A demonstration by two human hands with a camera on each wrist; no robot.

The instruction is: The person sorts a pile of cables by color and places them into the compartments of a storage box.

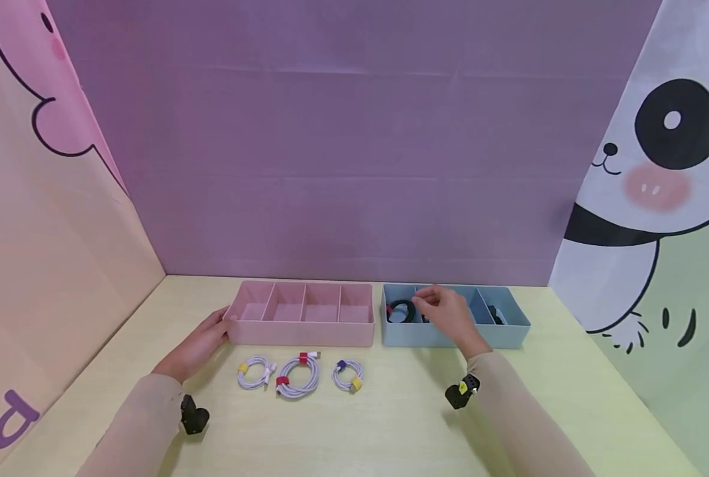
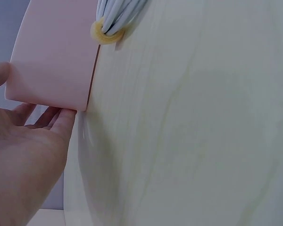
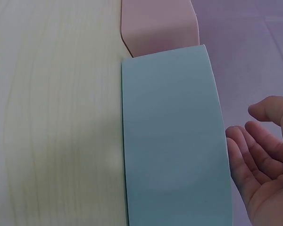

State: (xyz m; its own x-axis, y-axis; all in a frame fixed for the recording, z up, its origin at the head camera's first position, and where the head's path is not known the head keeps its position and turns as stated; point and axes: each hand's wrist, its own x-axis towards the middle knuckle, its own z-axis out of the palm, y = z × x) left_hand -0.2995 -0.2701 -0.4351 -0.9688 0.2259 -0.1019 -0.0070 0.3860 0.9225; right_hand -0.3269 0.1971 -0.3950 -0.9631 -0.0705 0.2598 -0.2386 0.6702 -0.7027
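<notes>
My left hand (image 1: 202, 341) holds the left end of a pink divided box (image 1: 307, 334); in the left wrist view its thumb lies at the rim and the other fingers against the end wall. Above a blue divided box (image 1: 417, 336) is my right hand (image 1: 448, 315), palm down. In the right wrist view its thumb stands apart from loosely bent fingers, with nothing seen between them. A coiled black cable (image 1: 411, 311) with a red tie lies in the blue box's leftmost compartment. Something dark in the compartment beside it is mostly hidden by the hand.
Three coiled white cables lie before the pink box: one with a yellow tie (image 1: 244, 368), a larger one with red ties (image 1: 297, 377), one with blue and yellow ties (image 1: 348, 376). Black items (image 1: 495, 315) sit in the blue box's right compartment. A purple backdrop (image 1: 354, 165) stands behind.
</notes>
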